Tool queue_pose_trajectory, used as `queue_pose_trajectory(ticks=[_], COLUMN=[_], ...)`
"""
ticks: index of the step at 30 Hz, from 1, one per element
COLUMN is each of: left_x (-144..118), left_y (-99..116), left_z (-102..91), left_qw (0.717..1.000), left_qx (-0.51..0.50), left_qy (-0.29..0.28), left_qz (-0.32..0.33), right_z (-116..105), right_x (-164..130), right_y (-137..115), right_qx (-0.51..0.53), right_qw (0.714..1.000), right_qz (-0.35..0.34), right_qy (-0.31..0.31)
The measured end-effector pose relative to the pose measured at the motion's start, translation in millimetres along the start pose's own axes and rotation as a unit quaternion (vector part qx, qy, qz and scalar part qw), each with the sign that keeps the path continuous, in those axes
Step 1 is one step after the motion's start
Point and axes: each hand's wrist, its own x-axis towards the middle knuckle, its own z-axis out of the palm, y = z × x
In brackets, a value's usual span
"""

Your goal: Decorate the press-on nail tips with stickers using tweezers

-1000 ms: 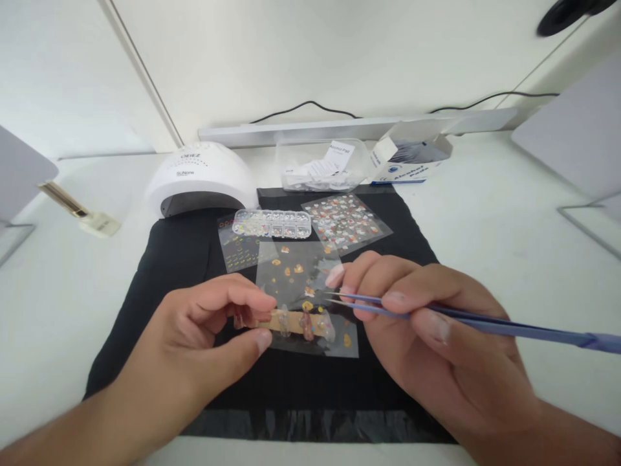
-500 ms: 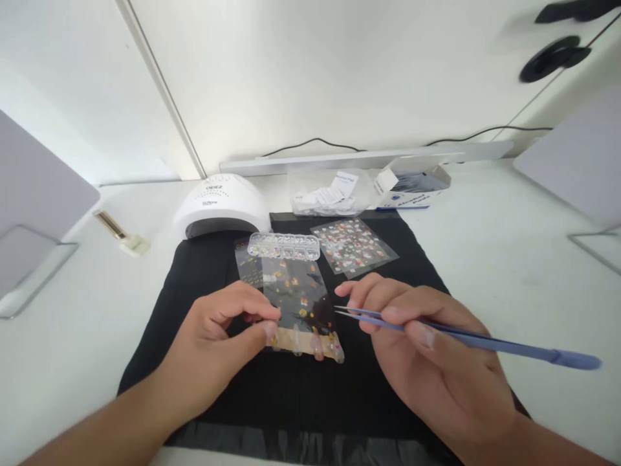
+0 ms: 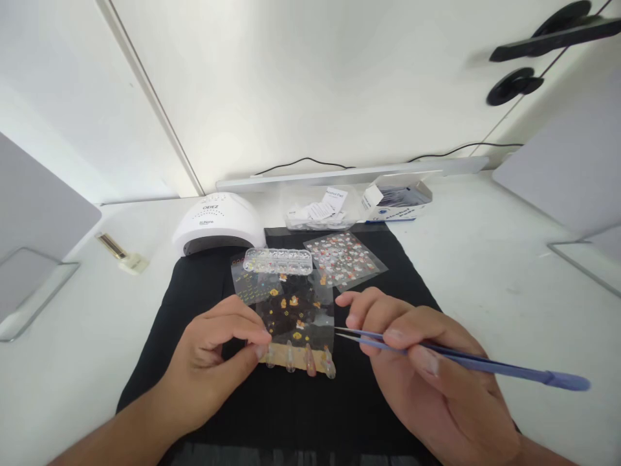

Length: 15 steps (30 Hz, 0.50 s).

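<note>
My left hand (image 3: pixel 213 356) pinches the lower left edge of a clear nail sticker sheet (image 3: pixel 310 310) printed with small orange and yellow figures. Just below that sheet lies a beige strip (image 3: pixel 301 357) carrying several clear false nails (image 3: pixel 290 357), one of them pinkish. Blue-purple tweezers (image 3: pixel 466 359) rest between the thumb and fingers of my right hand (image 3: pixel 427 349). Their slim tips are slightly apart, close to the sheet's right edge, with nothing visible between them. A clear compartment case of small gems (image 3: pixel 279 261) sits at the top of the sheet.
A white nail lamp (image 3: pixel 218 223) stands behind the black cloth (image 3: pixel 291 421). Another sticker sheet (image 3: pixel 344 259) lies on the cloth's right. Behind are a plastic bag of packets (image 3: pixel 320 210) and an alcohol pad box (image 3: pixel 398 197). A polish bottle (image 3: pixel 121 254) lies at left.
The sticker sheet in my left hand has turned and now lies flatter and straighter. The view has shifted a little. My right hand still holds the tweezers at the sheet's right side.
</note>
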Motion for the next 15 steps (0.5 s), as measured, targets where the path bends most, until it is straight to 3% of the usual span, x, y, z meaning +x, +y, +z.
queue_pose_trajectory(ticks=[11,15], left_x=[-4,6], left_y=[-3,-5], left_z=[-5.2,-14.9], left_qw=[0.997,0.993], left_qx=[-0.057,0.025], left_qy=[0.017,0.071], left_qz=[-0.053,-0.095], right_z=[-4,-5], right_x=[3,6], right_y=[-2,3], right_qx=[0.005,0.018], right_qw=[1.000,1.000], right_qz=[-0.017,-0.022], right_qy=[-0.005,0.004])
